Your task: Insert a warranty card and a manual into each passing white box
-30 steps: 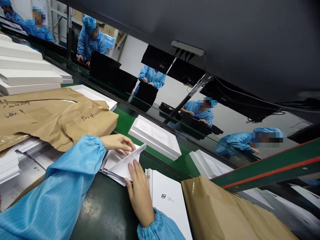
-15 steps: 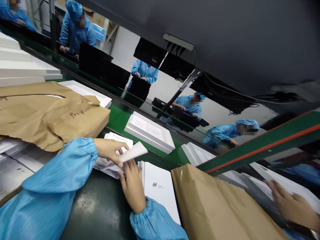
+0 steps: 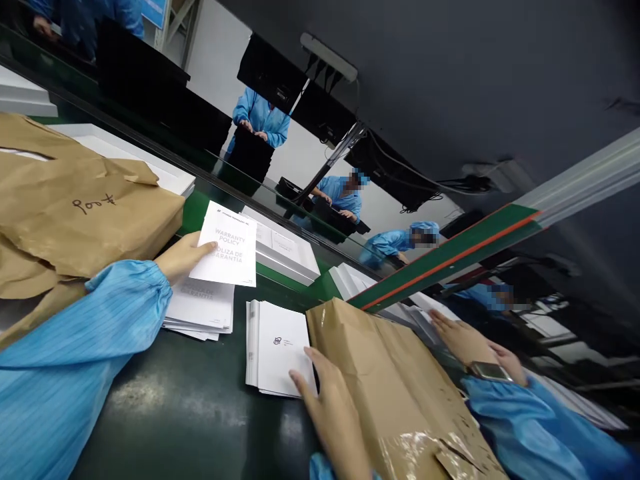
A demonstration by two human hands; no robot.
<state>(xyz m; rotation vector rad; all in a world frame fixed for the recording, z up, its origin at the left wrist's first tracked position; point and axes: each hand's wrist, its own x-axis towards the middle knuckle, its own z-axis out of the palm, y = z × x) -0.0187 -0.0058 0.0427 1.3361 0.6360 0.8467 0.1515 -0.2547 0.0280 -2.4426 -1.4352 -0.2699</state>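
- The left hand (image 3: 183, 257) is pinching a white warranty leaflet (image 3: 227, 245) in a narrow grip at the sheet's lower left edge, thumb on top, and is lifting it clear of the counter (image 3: 200, 407).
- The leaflet is sitting at about 10 o'clock in the view, tilted, its printed face turned up toward the camera.
- Directly beneath it, a stack of white leaflets (image 3: 200, 310) is lying flat on the dark counter.
- The right hand (image 3: 333, 410) is resting at 6 o'clock with its grip loose and fingers spread, holding nothing; its fingertips are touching the near right corner of a stack of white booklets (image 3: 277, 347).
- A brown paper bag (image 3: 395, 387) is lying just beside that hand, at 5 o'clock.
- Another brown paper bag (image 3: 75, 213), with writing on it, is sitting at 9 o'clock beside the left sleeve.
- A white tray (image 3: 285, 250) is riding on the green belt (image 3: 193, 210) past the leaflet.
- Another person's hand (image 3: 463, 340), wearing a watch, is reaching in at 4 o'clock.
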